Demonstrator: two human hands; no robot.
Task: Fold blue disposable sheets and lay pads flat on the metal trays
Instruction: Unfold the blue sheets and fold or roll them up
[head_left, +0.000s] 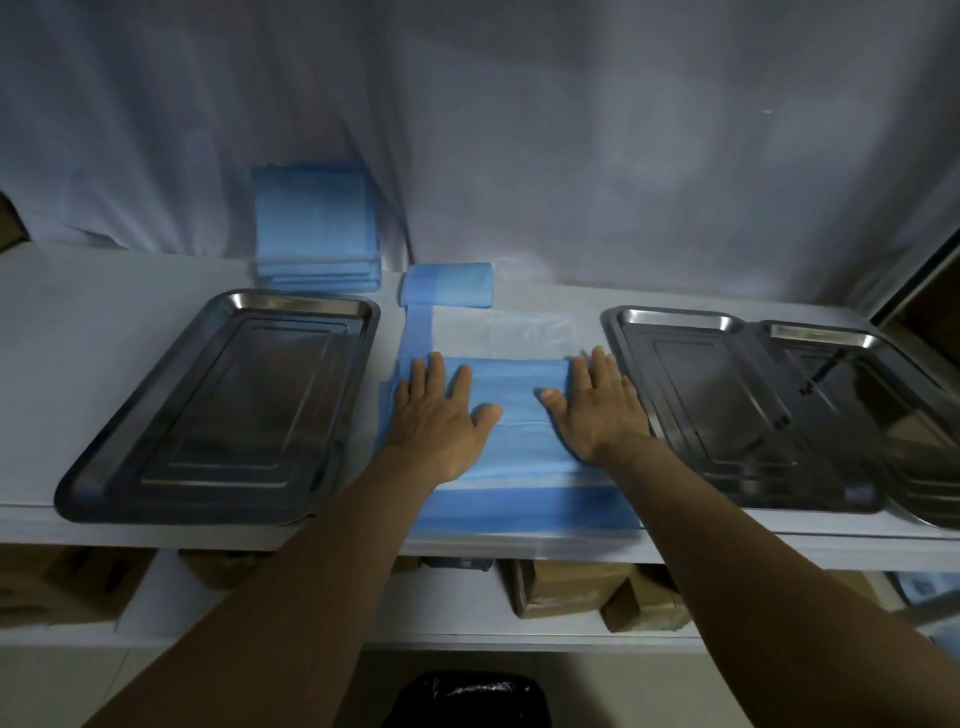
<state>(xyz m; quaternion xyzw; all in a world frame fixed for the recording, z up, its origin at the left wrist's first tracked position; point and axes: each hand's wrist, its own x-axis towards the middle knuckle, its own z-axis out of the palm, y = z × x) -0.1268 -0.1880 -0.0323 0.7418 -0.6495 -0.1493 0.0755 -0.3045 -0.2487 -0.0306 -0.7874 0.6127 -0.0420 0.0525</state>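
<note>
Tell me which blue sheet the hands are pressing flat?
The wide sheet in front, under the left hand and right hand. The folded stack and small bundle lie farther back, untouched.

Dim light, bluish cast. Pale draped cloth (571, 130) hangs behind white tabletop (78, 322). Lower shelf (467, 640) beneath, cardboard boxes (566, 587) along it. Beige floor (597, 691) below, black bag (467, 699) at bottom edge.

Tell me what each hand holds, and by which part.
Nothing is gripped. The left hand and right hand lie flat, fingers straight, pressing the folded blue sheet near its left and right ends.
</note>
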